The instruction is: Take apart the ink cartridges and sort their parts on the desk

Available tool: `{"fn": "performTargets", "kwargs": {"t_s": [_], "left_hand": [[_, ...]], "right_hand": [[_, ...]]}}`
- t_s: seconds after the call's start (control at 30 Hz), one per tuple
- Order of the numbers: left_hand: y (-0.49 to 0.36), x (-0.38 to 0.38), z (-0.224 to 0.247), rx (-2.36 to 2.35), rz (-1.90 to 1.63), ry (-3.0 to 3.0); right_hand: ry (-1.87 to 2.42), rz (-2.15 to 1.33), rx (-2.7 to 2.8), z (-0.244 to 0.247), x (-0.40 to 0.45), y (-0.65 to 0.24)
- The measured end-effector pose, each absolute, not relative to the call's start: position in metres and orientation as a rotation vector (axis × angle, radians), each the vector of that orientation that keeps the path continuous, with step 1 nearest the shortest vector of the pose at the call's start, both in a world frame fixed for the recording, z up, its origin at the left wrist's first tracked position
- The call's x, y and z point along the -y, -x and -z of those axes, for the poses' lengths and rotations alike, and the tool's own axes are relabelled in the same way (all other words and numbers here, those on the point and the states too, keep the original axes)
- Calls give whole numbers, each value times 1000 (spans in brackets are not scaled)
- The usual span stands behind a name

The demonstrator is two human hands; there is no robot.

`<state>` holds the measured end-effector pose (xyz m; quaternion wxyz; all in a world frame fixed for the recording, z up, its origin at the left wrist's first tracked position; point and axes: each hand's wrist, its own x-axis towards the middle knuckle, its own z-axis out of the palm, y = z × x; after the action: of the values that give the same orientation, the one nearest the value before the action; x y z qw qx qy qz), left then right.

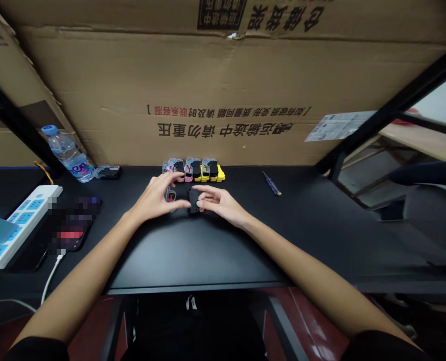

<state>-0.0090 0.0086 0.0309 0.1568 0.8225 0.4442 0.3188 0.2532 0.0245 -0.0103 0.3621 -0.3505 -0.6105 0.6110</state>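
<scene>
My right hand (220, 203) pinches a small black boxy plastic part (193, 200) between thumb and fingers, just above the dark tabletop. To its left, my left hand (157, 195) is open, thumb and fingers spread apart. The left thumb tip comes up to the black part's edge; whether it touches, I cannot tell. In the gap of that hand lies a clear plastic piece with a red bit inside (171, 196), partly hidden by the fingers. Behind the hands stands a row of small clear, black, pink and yellow plastic cases (212, 170).
A screwdriver (271, 183) lies to the right. On the left are a water bottle (69, 154), another small black-and-clear case (108, 172), a phone with a cable (76, 225) and a white power strip (22, 220). A cardboard sheet (208, 75) walls off the table's back.
</scene>
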Motion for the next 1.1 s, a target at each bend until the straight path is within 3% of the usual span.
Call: {"fn": "performTargets", "kwargs": {"t_s": [0.3, 0.9, 1.1], "left_hand": [[32, -21, -30, -1883, -399, -2239], [25, -24, -16, -1478, -397, -2066], [22, -23, -13, -1348, -581, -1927]], "right_hand": [[988, -1467, 1529, 13, -30, -257], [975, -1426, 1563, 14, -32, -258], [938, -1482, 1536, 17, -33, -258]]}}
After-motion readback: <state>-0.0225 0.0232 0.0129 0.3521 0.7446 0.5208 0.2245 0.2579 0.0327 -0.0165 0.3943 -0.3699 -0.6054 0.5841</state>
